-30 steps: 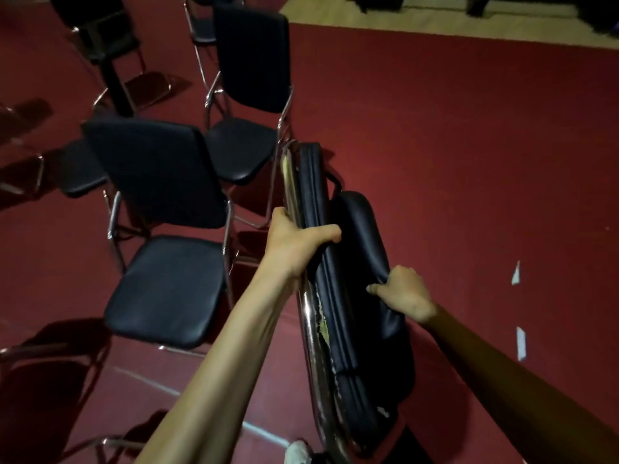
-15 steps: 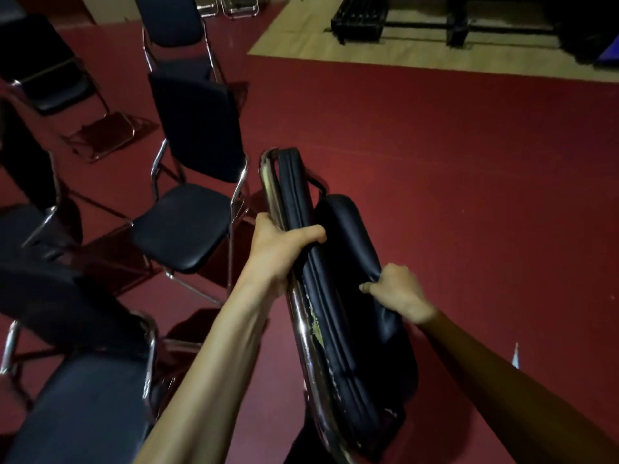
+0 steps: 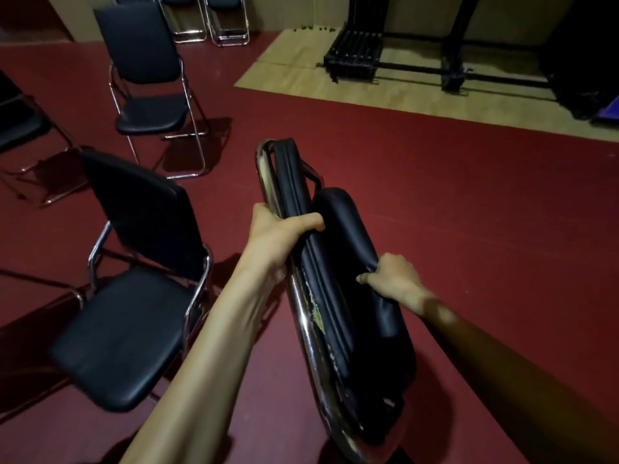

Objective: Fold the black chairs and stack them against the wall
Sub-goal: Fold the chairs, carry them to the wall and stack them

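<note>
Chrome and black vinyl: folded chair (image 3: 335,296) carried in both my hands, above the red floor (image 3: 469,229).

My left hand (image 3: 278,239) is closed over the chrome frame and backrest edge; my right hand (image 3: 395,283) pinches the seat cushion, fingers curled into the vinyl. I think the cushion can slip from this thin pinch and the chair can swing open. An open chair (image 3: 134,296) stands near my left fingers and could be hit; folded chairs (image 3: 211,18) wait far ahead at the wall.
</note>
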`<state>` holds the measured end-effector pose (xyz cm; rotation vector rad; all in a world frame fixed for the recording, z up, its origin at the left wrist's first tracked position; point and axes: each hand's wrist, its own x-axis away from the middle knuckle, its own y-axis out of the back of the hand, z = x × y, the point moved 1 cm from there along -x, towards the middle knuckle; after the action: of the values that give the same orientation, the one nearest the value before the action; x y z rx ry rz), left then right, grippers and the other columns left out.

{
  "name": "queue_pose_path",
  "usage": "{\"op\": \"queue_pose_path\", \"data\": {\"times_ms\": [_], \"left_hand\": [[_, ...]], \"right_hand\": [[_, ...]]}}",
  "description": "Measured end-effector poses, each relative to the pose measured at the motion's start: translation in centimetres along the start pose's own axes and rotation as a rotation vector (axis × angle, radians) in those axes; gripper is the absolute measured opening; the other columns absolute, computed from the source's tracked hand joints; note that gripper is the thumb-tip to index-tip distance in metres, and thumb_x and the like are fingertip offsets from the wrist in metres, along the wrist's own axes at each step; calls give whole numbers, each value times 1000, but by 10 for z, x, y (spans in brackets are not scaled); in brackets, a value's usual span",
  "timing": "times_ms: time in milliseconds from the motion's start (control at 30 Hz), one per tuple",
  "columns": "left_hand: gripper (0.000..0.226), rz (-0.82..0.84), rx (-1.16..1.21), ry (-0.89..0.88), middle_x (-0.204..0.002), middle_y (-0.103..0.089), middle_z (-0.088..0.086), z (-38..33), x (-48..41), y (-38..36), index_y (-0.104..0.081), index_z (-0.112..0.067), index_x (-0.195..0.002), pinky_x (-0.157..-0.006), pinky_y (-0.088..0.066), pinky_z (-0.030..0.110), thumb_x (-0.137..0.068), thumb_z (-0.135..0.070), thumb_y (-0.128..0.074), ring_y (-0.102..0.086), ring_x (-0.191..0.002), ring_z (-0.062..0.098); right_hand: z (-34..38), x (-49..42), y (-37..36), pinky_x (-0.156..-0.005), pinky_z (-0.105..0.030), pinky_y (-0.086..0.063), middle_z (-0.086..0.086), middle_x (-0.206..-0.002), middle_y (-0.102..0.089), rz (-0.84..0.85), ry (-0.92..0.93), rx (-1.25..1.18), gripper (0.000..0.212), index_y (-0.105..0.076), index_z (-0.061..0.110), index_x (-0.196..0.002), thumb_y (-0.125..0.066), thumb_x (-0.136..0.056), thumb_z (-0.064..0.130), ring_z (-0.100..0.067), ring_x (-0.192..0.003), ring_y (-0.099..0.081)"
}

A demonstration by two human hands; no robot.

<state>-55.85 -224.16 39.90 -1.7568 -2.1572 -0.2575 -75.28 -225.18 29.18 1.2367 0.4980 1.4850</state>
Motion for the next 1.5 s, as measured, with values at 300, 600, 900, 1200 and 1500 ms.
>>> {"op": "queue_pose_path", "data": {"times_ms": [300, 600, 900, 1200, 1500], "left_hand": [[81, -139, 64, -41, -106, -65, 30, -73, -214, -55, -52, 7, -118, -56, -56, 33, -45, -12, -81, -70, -75, 33], [81, -173, 147, -31, -111, -63, 31, -144, -467, -50, -49, 10, -122, -56, -55, 30, -48, -5, -78, -68, -70, 26], [63, -216, 131, 14, -100, -63, 23, -243, -687, -35, -45, 7, -120, -57, -59, 34, -65, 9, -75, -67, -74, 25], [79, -352, 119, -16, -102, -63, 30, -343, -913, -50, -49, 13, -120, -55, -55, 30, -49, -5, -78, -68, -66, 25], [66, -383, 153, 2, -111, -63, 27, -434, -1139, -21, -45, 5, -123, -54, -57, 31, -66, 0, -78, -71, -75, 28]], "right_hand": [[76, -237, 85, -70, -32, -49, -13, -102, -67, 79, 118, 47, 44, -65, 9, -102, -72, -77, 44, -33, -91, -65], [197, -473, 126, -72, -33, -52, -12, -101, -68, 123, 144, 118, 45, -66, 9, -104, -73, -76, 43, -32, -91, -65], [331, -677, 166, -63, -29, -45, -11, -99, -67, 181, 158, 67, 43, -63, 6, -102, -73, -78, 41, -30, -87, -65], [462, -913, 222, -64, -29, -42, -13, -101, -66, 260, 293, 110, 43, -63, 5, -104, -72, -81, 40, -32, -91, -64], [610, -1120, 276, -64, -29, -45, -12, -94, -65, 218, 317, 193, 45, -64, 6, -102, -73, -78, 44, -32, -88, -65]]}}
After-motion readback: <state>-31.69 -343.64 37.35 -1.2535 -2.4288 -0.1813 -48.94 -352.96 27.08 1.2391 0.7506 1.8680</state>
